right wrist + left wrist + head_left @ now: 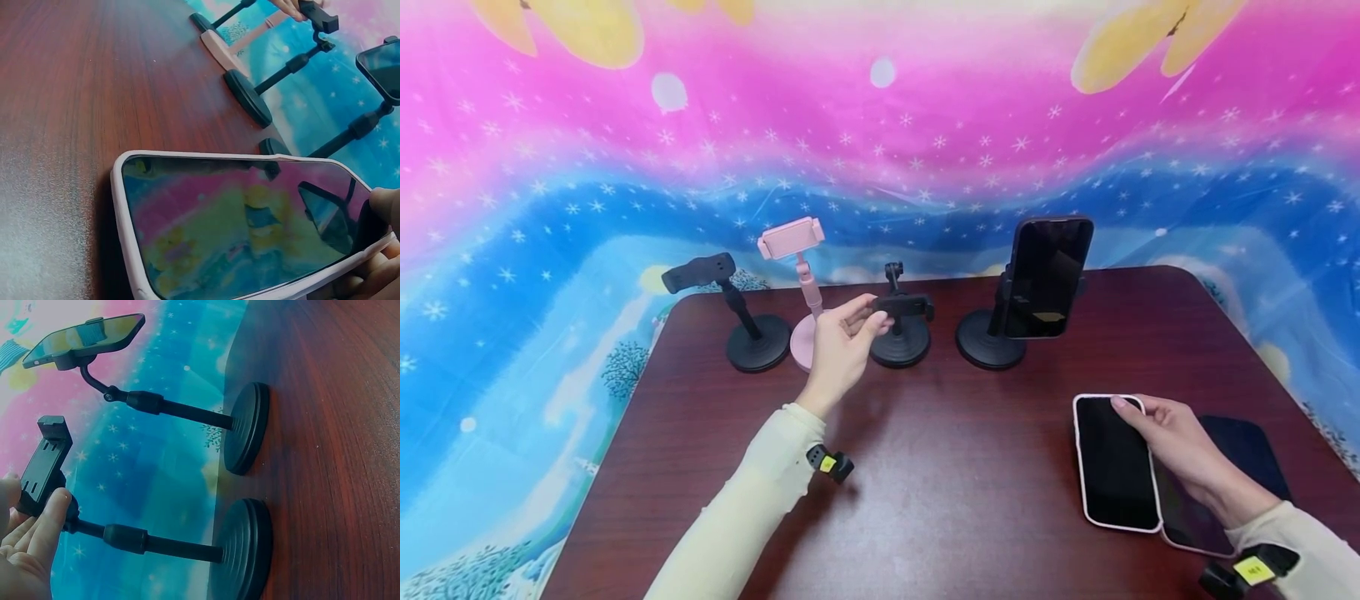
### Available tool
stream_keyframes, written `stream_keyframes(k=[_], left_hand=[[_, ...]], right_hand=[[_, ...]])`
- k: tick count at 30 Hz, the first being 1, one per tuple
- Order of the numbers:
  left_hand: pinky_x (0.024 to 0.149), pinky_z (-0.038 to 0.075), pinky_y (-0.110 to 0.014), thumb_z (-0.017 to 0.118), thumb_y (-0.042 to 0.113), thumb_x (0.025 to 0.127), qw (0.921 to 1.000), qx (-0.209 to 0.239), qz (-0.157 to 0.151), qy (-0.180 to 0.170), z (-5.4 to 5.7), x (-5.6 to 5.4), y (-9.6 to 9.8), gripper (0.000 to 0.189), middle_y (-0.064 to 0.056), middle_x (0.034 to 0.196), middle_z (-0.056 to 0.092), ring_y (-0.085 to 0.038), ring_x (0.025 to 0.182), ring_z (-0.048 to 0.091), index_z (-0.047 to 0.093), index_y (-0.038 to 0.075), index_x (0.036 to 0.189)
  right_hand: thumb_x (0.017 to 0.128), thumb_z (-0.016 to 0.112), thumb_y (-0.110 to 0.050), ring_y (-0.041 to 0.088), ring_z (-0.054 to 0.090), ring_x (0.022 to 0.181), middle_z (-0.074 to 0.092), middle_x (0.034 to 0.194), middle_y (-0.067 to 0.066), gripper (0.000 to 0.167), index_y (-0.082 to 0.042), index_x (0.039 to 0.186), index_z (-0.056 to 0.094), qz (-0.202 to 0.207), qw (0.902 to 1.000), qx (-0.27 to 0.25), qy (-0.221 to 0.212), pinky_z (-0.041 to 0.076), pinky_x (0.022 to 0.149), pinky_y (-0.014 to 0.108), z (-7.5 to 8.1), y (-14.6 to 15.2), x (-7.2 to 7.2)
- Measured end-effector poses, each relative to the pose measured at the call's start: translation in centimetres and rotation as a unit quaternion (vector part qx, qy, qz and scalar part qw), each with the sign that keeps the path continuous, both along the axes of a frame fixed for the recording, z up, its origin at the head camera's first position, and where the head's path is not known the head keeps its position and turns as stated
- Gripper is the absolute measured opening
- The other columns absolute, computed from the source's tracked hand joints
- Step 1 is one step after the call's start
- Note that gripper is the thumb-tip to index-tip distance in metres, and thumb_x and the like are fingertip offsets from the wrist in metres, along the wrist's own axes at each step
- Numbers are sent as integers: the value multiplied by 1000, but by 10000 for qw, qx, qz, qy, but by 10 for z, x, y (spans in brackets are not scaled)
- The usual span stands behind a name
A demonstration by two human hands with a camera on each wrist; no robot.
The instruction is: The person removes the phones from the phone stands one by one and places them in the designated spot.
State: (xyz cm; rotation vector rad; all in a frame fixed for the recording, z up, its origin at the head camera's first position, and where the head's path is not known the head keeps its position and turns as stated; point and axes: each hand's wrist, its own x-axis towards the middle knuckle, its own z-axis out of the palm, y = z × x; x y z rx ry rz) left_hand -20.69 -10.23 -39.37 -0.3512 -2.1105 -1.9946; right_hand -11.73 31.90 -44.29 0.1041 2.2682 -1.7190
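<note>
Fingers of the left hand [841,346] pinch the black clamp [904,306] at the frame's centre; those of the right hand [1187,450] are closed on the pale-rimmed phone [1116,462], lower right, thumb over its screen; that one-edged grip could let smooth glass slip; a hard push on the clamp might tip its slim-poled stand [125,539] despite the ridged, disc-shaped base [244,556]; beneath lies the counter [940,500], glossy, dark red, wood-grained; left of centre, a pink stand [808,287].

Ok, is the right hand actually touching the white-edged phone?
Touching. The head view shows it: the right hand grips the white-edged phone, its thumb lying over the screen's upper corner.
</note>
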Motion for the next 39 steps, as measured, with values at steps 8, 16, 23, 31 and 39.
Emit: stream_keyframes(k=[8,16,23,31,39], left_hand=[[83,63,-28,67,0,95,10000,-44,-27,-56,1,0,1,26,-27,110,73,-37,95,75,66,-9,120],[82,63,-28,67,-1,95,10000,25,-23,-67,-1,0,1,26,-28,109,73,-39,94,75,66,-9,120],[82,63,-28,67,-2,95,9999,63,-25,-83,-2,0,1,28,-29,109,73,-37,93,76,65,-10,121],[81,63,-28,66,-3,95,9999,81,49,-98,-1,1,1,30,-31,111,72,-29,91,77,64,-11,124],[81,63,-27,66,-2,95,9998,96,84,-143,0,1,0,34,-31,113,71,-28,92,77,62,-12,127]], right_hand=[[110,43,-32,10,74,68,77,76,-4,34,-24,93,71,175,9996,131,-204,61,63,30,-3,4,0],[110,42,-32,10,75,72,78,79,-5,34,-26,94,71,313,9988,43,-368,62,66,31,-9,12,-2],[110,41,-33,12,75,73,78,81,-4,33,-26,96,70,405,9981,120,-450,63,67,32,-11,14,-4],[110,43,-34,12,75,73,79,82,-2,30,-20,104,69,480,9962,607,-395,62,67,31,-8,14,-6],[109,45,-39,10,72,67,76,76,-3,44,-1,106,67,392,9904,1270,-387,60,64,30,-9,13,-8]])
